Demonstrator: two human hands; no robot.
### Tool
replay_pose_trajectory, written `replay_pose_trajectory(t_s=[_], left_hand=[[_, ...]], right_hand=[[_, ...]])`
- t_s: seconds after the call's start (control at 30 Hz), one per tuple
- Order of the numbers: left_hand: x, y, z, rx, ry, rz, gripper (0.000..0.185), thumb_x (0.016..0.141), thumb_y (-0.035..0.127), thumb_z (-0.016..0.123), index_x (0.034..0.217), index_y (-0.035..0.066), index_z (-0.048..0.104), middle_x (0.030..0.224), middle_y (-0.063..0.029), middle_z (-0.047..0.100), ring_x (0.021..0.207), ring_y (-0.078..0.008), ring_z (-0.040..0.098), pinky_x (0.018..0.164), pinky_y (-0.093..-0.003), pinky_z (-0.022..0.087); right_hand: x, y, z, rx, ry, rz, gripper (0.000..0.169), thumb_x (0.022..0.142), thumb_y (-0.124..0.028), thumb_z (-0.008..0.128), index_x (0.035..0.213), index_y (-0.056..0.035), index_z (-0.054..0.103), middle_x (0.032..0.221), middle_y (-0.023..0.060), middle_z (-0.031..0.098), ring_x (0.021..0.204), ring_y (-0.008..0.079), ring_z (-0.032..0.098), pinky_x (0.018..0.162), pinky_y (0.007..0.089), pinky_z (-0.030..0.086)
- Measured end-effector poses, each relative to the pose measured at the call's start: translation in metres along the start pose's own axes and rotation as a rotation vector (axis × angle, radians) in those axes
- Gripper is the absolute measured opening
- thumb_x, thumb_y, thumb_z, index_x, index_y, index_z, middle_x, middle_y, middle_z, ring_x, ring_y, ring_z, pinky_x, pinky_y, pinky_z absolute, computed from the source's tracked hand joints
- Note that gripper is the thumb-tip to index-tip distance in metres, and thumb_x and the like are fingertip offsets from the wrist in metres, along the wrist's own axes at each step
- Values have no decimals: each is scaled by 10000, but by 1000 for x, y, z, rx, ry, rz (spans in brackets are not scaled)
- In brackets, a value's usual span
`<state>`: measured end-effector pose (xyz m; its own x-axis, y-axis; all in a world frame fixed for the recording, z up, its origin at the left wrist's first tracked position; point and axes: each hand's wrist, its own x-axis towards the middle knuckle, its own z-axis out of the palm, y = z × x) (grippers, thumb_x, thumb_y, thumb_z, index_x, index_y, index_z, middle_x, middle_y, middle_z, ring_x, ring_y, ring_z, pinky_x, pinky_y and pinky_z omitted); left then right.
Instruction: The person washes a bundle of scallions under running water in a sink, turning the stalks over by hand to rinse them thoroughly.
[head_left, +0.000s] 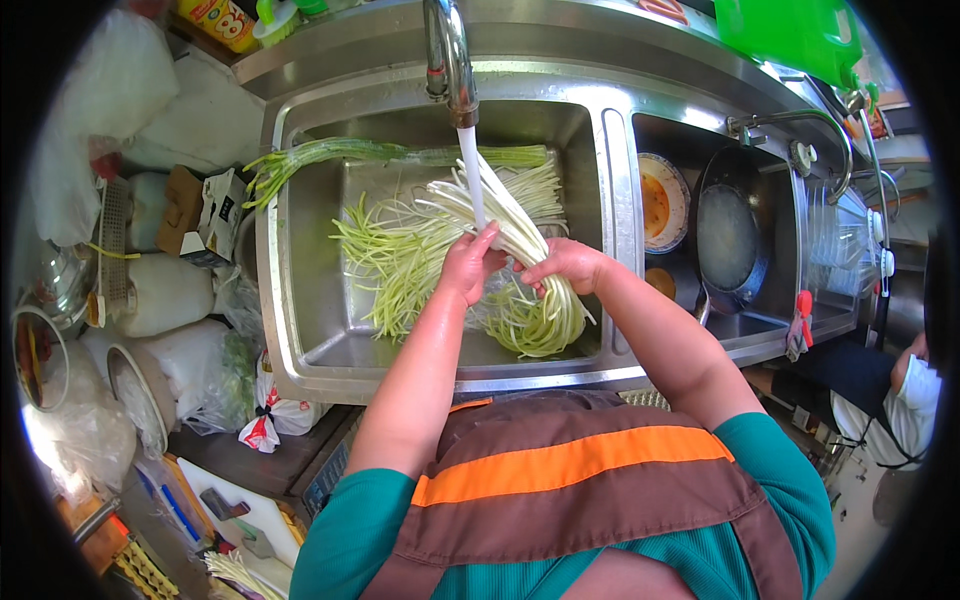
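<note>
Both my hands hold one bundle of pale, long-stemmed greens (517, 221) over a stainless steel sink basin (319, 300). My left hand (472, 264) is at the bundle's left side, thumb up, close to the stream. Around the stalks my right hand (564, 266) is closed, with the green ends curling down below it. Water pours from a chrome faucet (456, 75) onto the white ends. More loose greens (397, 262) lie in the basin to the left. Spring onions (322, 154) lie along the basin's back and over its left rim.
In the right basin are a bowl with orange residue (660, 202) and a dark pan holding cloudy liquid (726, 236). Plastic jugs (169, 292) and bags crowd the left side. A cleaver (223, 504) lies on a white board at lower left. Another person (892, 405) is at far right.
</note>
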<state>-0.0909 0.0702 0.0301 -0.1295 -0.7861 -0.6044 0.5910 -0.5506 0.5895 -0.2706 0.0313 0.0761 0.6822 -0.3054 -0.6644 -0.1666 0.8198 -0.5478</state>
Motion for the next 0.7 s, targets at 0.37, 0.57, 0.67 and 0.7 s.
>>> replay_pose_trajectory(t_s=[0.37, 0.57, 0.67, 0.7], left_hand=[[-15, -2, 16, 541, 297, 258, 336, 783, 293, 668, 861, 9, 505, 743, -54, 581, 632, -141, 546, 585, -289, 447], [-24, -23, 21, 595, 67, 457, 298, 719, 215, 725, 844, 17, 540, 673, -17, 554, 587, -84, 500, 552, -241, 436], [-23, -16, 26, 588, 80, 371, 250, 716, 153, 721, 840, -5, 571, 661, -10, 557, 573, -80, 503, 547, -231, 436], [-23, -10, 28, 564, 90, 344, 234, 722, 142, 714, 834, -10, 576, 652, -8, 554, 564, -80, 503, 542, -228, 435]], right_hand=[[-5, 5, -7, 145, -89, -14, 289, 705, -72, 693, 953, -21, 552, 681, 38, 545, 571, 116, 527, 564, 252, 444], [-5, 3, 1, 46, -78, -71, 295, 704, -36, 681, 970, -38, 555, 773, 24, 556, 676, 114, 540, 593, 251, 458], [-4, 5, 5, 23, -69, -79, 319, 690, -18, 685, 980, -43, 553, 812, 20, 556, 684, 115, 538, 592, 251, 454], [-5, 5, 6, 22, -58, -72, 321, 688, -15, 685, 980, -43, 554, 817, 22, 556, 682, 114, 538, 590, 252, 453]])
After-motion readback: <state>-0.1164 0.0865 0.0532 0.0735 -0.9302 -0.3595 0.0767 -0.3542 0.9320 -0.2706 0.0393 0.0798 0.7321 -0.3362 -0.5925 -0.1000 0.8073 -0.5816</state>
